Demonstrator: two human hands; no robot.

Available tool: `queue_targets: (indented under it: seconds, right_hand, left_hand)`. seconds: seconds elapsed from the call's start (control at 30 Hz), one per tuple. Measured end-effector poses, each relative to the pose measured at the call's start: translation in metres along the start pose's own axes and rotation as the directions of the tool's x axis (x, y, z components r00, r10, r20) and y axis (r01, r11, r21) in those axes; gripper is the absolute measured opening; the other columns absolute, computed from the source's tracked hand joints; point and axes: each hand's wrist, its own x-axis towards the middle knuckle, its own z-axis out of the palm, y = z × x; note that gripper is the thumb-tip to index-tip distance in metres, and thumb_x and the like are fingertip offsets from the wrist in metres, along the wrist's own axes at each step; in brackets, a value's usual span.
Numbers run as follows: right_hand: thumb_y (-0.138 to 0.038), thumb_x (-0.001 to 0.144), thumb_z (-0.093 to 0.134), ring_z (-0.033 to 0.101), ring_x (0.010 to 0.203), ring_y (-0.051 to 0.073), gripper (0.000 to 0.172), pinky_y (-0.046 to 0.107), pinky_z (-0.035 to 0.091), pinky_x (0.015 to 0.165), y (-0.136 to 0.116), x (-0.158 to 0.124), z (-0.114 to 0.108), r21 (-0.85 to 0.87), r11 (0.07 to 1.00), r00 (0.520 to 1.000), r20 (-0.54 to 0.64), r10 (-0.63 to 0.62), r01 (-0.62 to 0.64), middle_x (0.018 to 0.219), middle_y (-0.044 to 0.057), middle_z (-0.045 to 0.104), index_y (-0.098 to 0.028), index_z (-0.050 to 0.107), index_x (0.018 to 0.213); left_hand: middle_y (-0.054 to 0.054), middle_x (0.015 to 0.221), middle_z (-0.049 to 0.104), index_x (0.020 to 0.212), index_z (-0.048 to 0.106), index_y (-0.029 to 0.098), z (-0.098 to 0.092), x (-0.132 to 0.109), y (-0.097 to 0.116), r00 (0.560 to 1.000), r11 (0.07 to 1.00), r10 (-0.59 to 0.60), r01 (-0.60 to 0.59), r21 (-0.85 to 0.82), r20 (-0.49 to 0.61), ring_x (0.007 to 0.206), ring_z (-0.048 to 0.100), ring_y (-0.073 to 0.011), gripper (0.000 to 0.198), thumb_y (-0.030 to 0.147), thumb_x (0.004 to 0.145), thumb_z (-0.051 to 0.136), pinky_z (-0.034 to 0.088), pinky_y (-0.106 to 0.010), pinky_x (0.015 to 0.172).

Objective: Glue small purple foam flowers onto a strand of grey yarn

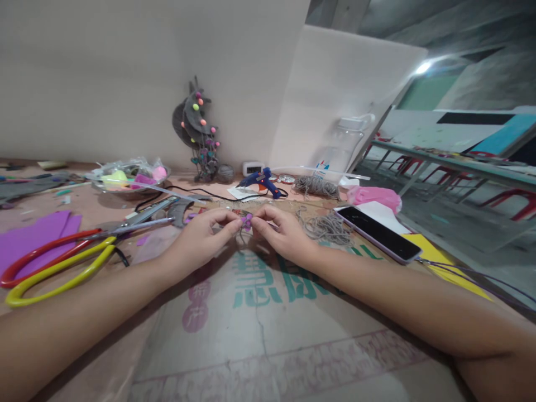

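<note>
Between the fingertips of both hands is a small purple felt piece, its exact shape partly hidden by the fingers. My left hand pinches it from the left, thumb and forefinger pressed together. On the other side my right hand pinches it too. A short strand of grey yarn hangs below the fingers. Under both hands lies a cardboard sheet with green and pink print. Loose grey yarn lies to the right of my right hand.
Scissors with red and yellow handles lie left on purple sheets. Behind are a plastic bowl, a blue glue gun, a grey moon ornament and a clear bottle. A phone lies right.
</note>
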Motion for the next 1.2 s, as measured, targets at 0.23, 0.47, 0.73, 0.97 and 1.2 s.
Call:
queue_targets:
  seconds: [0.23, 0.47, 0.73, 0.97, 1.2]
  right_hand:
    - [-0.03, 0.088, 0.047, 0.051, 0.063, 0.01, 0.019, 0.021, 0.039, 0.061, 0.002, 0.0, 0.001, -0.01, 0.999, 0.999, -0.009, -0.031, 0.031, 0.068, -0.001, 0.057, -0.016, 0.054, 0.076]
    - [-0.027, 0.088, 0.047, 0.048, 0.06, 0.009, 0.019, 0.021, 0.038, 0.061, 0.002, 0.0, 0.0, -0.013, 0.999, 0.999, -0.014, -0.041, 0.041, 0.066, -0.002, 0.055, -0.016, 0.053, 0.074]
    - [-0.03, 0.089, 0.045, 0.05, 0.064, 0.01, 0.022, 0.021, 0.04, 0.061, 0.002, 0.001, -0.002, -0.021, 0.998, 0.999, -0.011, -0.053, 0.052, 0.068, -0.001, 0.056, -0.016, 0.055, 0.077]
    - [-0.024, 0.084, 0.052, 0.056, 0.082, 0.016, 0.018, 0.028, 0.04, 0.075, 0.01, 0.023, -0.036, -0.331, 0.943, 0.998, 0.055, -0.014, 0.032, 0.092, 0.006, 0.064, -0.016, 0.062, 0.096]
    - [-0.039, 0.082, 0.059, 0.056, 0.087, 0.02, 0.032, 0.029, 0.039, 0.073, 0.026, 0.017, -0.031, -0.547, 0.828, 0.951, 0.305, 0.058, 0.125, 0.097, 0.009, 0.063, -0.019, 0.064, 0.106]
  left_hand:
    - [0.0, 0.082, 0.067, 0.081, 0.064, 0.018, 0.001, -0.001, -0.001, 0.999, 1.0, -0.012, 0.013, -0.011, 0.035, 0.079, 0.059, -0.0163, 0.017, 0.028, 0.083, 0.05, 0.044, -0.027, 0.076]
    - [0.001, 0.075, 0.063, 0.077, 0.062, 0.017, 0.001, 0.0, -0.002, 0.999, 0.998, -0.026, 0.027, -0.048, 0.027, 0.074, 0.057, -0.0152, 0.024, 0.031, 0.087, 0.045, 0.043, -0.024, 0.069]
    - [0.002, 0.074, 0.063, 0.075, 0.061, 0.018, 0.001, -0.001, 0.0, 0.999, 0.999, -0.03, 0.031, -0.015, 0.032, 0.072, 0.057, -0.0142, 0.017, 0.025, 0.084, 0.049, 0.042, -0.024, 0.07]
    - [0.003, 0.07, 0.062, 0.077, 0.06, 0.019, -0.001, 0.0, -0.002, 0.988, 0.996, -0.086, 0.088, 0.015, -0.128, 0.067, 0.057, -0.0136, 0.02, 0.031, 0.086, 0.048, 0.041, -0.024, 0.064]
    - [0.002, 0.073, 0.062, 0.074, 0.058, 0.018, 0.0, -0.001, -0.003, 0.992, 0.997, -0.015, 0.024, 0.068, -0.124, 0.071, 0.056, -0.0136, 0.018, 0.029, 0.085, 0.049, 0.041, -0.024, 0.067]
